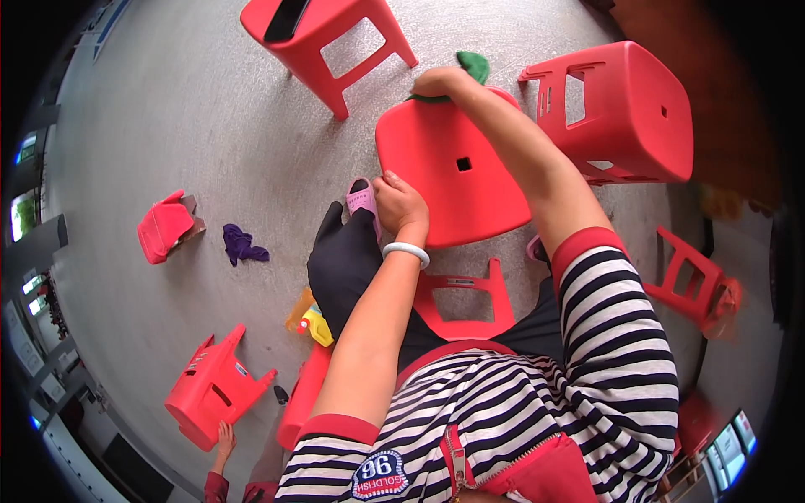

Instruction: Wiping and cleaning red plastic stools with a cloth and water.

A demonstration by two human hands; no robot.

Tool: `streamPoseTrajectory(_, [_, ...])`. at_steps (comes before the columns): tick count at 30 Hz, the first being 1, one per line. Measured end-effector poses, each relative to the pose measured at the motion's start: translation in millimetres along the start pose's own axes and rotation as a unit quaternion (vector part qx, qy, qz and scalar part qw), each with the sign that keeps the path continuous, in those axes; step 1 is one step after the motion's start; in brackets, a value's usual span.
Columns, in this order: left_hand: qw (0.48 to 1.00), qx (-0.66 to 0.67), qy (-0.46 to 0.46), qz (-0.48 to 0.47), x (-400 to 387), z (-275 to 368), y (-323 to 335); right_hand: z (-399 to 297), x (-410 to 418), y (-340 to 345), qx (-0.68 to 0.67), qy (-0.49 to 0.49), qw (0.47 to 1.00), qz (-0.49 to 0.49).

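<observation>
A red plastic stool [434, 207] lies before me with its square seat, which has a small hole, facing up towards me. My left hand [402, 204], below a pale bangle, grips the near left edge of that seat. At the far edge my right hand [438, 82] is bent over the rim and presses a green cloth [473, 66] against it; its fingers are largely hidden. Between my legs shows part of another red plastic stool [468, 327].
Red stools stand at the top [327, 38] and right [654, 113], the top one bearing a black object [286, 20]. A purple cloth [241, 244], a red cloth [165, 227] and a yellow bottle [318, 324] are at left. Another person's hand [226, 438] touches a tipped stool [214, 396].
</observation>
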State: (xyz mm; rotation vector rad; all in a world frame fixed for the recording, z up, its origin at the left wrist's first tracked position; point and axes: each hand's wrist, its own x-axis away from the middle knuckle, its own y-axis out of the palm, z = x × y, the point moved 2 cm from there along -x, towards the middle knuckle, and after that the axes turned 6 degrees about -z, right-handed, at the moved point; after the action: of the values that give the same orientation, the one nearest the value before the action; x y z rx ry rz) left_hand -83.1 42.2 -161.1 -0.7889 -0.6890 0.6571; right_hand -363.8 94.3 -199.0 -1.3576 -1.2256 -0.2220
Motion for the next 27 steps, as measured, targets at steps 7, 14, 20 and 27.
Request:
streamPoseTrajectory(7, [0.989,0.141,-0.019,0.045,-7.3,-19.6,-2.2,-123.4,28.3,19.6,0.035,-0.018,0.986,0.162])
streamPoseTrajectory(14, [0.891,0.434,-0.095,0.097,-34.8,-53.1,31.4,-146.7,-6.1,173.8,0.364,-0.075,0.914,0.161])
streamPoseTrajectory(20, [0.898,0.405,-0.139,0.102,-44.2,-172.7,-18.8,-256.7,92.6,248.8,0.498,-0.174,0.840,0.124])
streamPoseTrajectory(27, [0.929,0.315,0.056,-0.184,-51.2,-36.4,5.6,-133.2,151.0,387.3,0.448,-0.145,0.860,0.196])
